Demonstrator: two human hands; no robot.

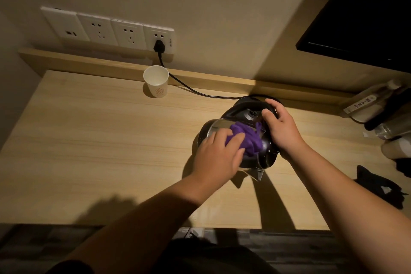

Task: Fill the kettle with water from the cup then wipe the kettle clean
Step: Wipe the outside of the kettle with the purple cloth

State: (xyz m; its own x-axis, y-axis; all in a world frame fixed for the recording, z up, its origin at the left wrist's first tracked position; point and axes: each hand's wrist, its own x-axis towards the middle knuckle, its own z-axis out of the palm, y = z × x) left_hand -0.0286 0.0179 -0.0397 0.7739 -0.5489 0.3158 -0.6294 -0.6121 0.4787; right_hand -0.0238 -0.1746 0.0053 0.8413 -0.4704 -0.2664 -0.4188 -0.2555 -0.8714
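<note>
A shiny steel kettle (268, 158) with a black lid and handle stands on the wooden desk (100, 151), right of centre. My right hand (281, 128) grips its black handle and top. Against the kettle's near side my left hand (216, 154) presses a purple cloth (251, 140). The cloth's reflection shows in the metal. A white paper cup (156, 81) stands upright by the back ledge, well left of the kettle; I cannot tell what is in it.
A black power cord (189, 88) runs from a wall socket strip (111, 31) along the ledge to the kettle. Bottles and packets (378, 113) crowd the right edge, with a dark cloth (378, 187) near them. A dark screen (367, 18) hangs upper right.
</note>
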